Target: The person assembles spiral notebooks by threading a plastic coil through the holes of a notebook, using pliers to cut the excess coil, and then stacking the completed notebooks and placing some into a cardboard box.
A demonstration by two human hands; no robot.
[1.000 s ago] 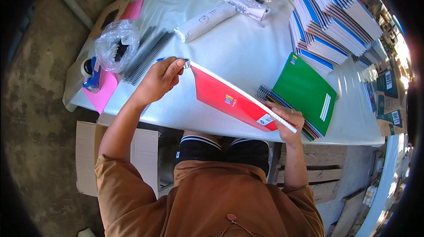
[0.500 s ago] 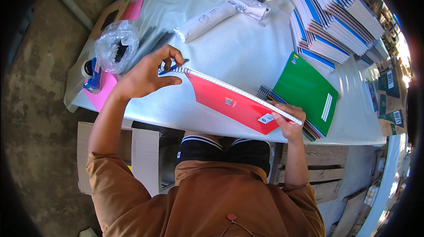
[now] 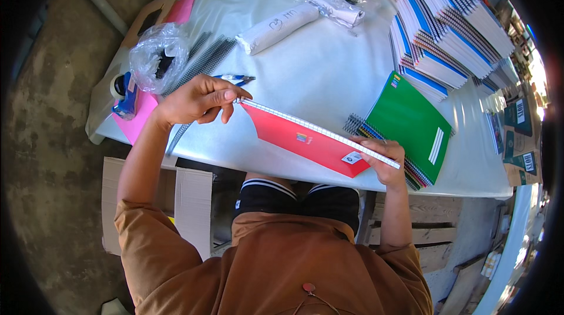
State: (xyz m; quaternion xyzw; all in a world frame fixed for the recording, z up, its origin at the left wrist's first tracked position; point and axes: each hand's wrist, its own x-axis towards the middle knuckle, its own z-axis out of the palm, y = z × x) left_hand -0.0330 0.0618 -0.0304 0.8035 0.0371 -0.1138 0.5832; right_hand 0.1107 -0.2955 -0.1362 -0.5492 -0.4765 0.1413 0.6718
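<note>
A red-covered notebook [image 3: 299, 144] is held tilted over the near table edge, its punched edge facing up. My right hand [image 3: 383, 159] grips its right end, thumb on one side and fingers on the other. At its left corner, my left hand [image 3: 202, 100] is closed, with thumb and fingertips on a spiral binding coil [image 3: 178, 138]. The coil's tail hangs out below that hand; part of it is hidden in the palm. Just beyond the left hand lie blue-handled pliers [image 3: 235, 78]. A green notebook [image 3: 409, 124] rests on other spiral notebooks beside my right hand.
Tall stacks of spiral notebooks [image 3: 449, 27] stand at the far right, by a cardboard box [image 3: 523, 138]. Left are loose coils [image 3: 208, 56], a plastic bag [image 3: 155, 59] and a tape dispenser [image 3: 124, 97]. A white wrapped roll [image 3: 276, 28] lies mid-table. An opened carton [image 3: 192, 209] sits below.
My left hand has closed on the coil and turned over at the notebook's corner; the coil's tail now shows below it. The pliers are now more exposed. The right hand still holds the notebook.
</note>
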